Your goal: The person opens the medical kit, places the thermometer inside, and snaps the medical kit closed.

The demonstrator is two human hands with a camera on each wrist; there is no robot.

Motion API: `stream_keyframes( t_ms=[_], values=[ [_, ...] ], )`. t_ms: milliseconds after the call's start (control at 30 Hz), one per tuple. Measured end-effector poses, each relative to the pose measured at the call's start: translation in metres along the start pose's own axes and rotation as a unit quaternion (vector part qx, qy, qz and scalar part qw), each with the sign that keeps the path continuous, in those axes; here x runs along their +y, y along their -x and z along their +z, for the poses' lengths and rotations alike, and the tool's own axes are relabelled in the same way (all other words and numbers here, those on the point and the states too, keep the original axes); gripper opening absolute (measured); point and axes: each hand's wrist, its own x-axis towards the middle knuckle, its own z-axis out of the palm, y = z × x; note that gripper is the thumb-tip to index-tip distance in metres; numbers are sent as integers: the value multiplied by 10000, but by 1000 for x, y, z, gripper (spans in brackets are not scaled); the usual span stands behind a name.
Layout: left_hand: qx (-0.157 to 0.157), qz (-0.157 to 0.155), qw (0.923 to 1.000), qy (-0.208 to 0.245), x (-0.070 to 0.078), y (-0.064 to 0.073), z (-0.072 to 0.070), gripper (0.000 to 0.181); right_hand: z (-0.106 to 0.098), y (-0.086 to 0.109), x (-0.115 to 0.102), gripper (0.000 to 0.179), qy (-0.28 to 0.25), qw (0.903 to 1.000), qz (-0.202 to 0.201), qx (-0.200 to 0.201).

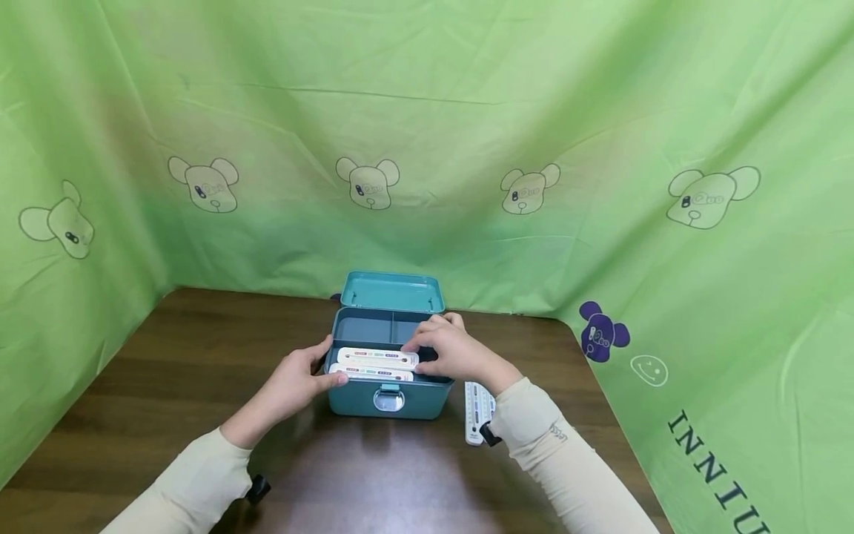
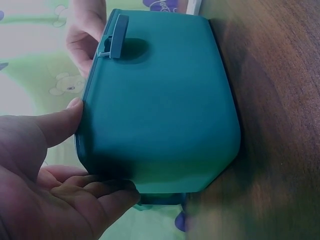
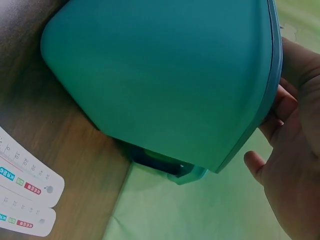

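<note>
A teal storage box [image 1: 360, 403] stands on the table with its lid [image 1: 394, 291] raised at the back. My left hand [image 1: 293, 380] holds the box's left front corner, thumb on the front rim and fingers along the side. Two white thermometers [image 1: 378, 359] with coloured labels lie side by side in the front part of the box. At their right end, my right hand [image 1: 454, 350] reaches over the rim and pinches the rear one between thumb and fingers. In the right wrist view the box wall hides the fingertips.
Two more white thermometers [image 3: 30, 167] lie on the wooden table [image 1: 220, 348], right of the box and partly under the right sleeve. A grey divided tray [image 1: 363, 327] sits in the rear of the box. Behind the table hangs a green curtain [image 1: 454, 252].
</note>
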Motion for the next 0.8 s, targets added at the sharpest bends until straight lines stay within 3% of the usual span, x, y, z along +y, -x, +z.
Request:
stream_keyframes(
  t_ms=[600,800],
  values=[
    [-27,66,10000,-1,-1,-2,1,89,4,-1,-14,26,234,9994,154,206],
    [-7,75,10000,-16,-1,1,-1,89,6,-1,-18,34,220,9987,315,335]
  ],
)
